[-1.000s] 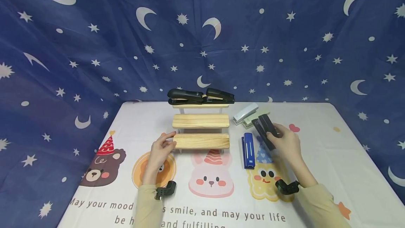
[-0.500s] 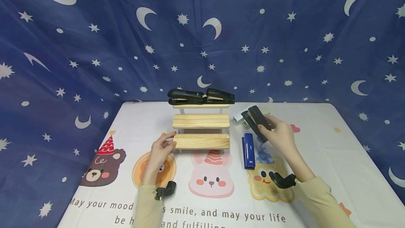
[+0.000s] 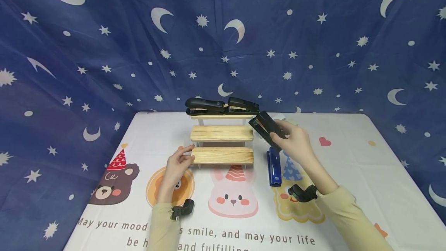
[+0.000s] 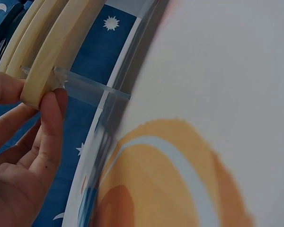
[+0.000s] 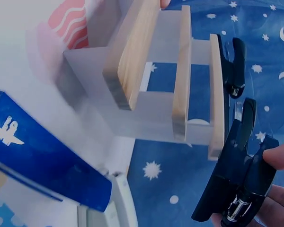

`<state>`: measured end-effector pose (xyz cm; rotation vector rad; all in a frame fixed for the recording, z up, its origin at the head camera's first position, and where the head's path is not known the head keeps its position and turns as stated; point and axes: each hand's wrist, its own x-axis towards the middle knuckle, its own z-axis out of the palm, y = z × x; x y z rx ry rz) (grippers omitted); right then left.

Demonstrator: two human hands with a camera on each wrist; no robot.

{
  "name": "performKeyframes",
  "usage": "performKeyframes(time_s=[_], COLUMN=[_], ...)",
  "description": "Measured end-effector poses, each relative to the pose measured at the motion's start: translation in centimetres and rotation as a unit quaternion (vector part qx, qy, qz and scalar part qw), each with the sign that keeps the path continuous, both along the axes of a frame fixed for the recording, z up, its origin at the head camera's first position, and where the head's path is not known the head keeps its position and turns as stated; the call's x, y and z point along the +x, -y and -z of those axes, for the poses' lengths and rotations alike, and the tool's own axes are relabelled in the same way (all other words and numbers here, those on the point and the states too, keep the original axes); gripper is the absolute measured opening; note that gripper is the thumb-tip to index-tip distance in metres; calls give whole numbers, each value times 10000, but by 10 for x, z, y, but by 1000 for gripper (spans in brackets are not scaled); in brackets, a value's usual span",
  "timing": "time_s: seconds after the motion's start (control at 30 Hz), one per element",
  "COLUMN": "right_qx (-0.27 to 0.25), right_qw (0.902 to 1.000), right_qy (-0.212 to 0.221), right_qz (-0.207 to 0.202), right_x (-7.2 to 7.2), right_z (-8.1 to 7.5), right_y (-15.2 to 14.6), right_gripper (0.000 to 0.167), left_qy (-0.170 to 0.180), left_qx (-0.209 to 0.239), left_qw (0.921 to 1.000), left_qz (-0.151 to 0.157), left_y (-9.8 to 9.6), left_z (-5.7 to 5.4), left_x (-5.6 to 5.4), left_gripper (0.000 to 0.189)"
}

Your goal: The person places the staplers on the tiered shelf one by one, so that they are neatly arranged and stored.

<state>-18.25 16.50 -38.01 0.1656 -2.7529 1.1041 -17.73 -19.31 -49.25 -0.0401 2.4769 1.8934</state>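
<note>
In the head view a three-step wooden display rack (image 3: 222, 155) stands on the table. My left hand (image 3: 175, 167) pinches the left end of its lowest board; the left wrist view shows thumb and fingers (image 4: 49, 116) against that board end. A black stapler (image 3: 267, 130), tilted and off the table, is held in my right hand (image 3: 296, 140), just right of the rack's middle board. Two more black staplers, one on the left (image 3: 204, 105) and one on the right (image 3: 242, 105), lie end to end on the top step. The middle and lowest boards carry nothing.
A blue stapler (image 3: 275, 169) lies on the table right of the rack, below the held one. Behind my right hand, a pale stapler (image 3: 280, 116) is mostly hidden. A dark blue star-and-moon cloth (image 3: 313, 49) hangs at the table's back edge.
My right hand has carried the black stapler left and a little upward, from beyond the blue stapler toward the rack. It now covers most of the pale staplers. My left hand stays put.
</note>
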Motion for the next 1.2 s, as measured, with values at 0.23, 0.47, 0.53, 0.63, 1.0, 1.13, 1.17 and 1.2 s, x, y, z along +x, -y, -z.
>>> performKeyframes(time_s=[0.23,0.47,0.53,0.63,1.0,1.13,1.17,1.2], right_qx=[-85,-123,-70,57,294,487,543,589], right_qw=[9993,9975,9967,9950,9851,9769,9749,9727], right_qy=[-52,-73,-125,-291,-340,-332,-331,-328], right_qz=[-371,-693,-794,-952,-1659,-2055,-2135,-2222], right_x=[-5,-10,-13,-17,-35,-43,-45,-47], right_z=[-4,-11,-13,-15,-22,-22,-22,-21], right_y=[17,36,42,50,84,98,101,105], right_gripper=[46,45,45,45,44,45,45,45], left_qy=[211,209,163,46,-22,14,25,34], left_qx=[3,50,16,-8,3,97,112,121], left_qw=[9997,9997,9998,10000,10000,9999,9999,9999], left_qz=[108,88,86,87,64,57,55,68], left_y=[-3,1,3,3,2,2,2,2], left_z=[-26,-9,-4,0,0,-1,-2,-2], left_x=[9,2,0,0,-1,-2,-2,-2], left_gripper=[41,42,42,41,41,42,42,43])
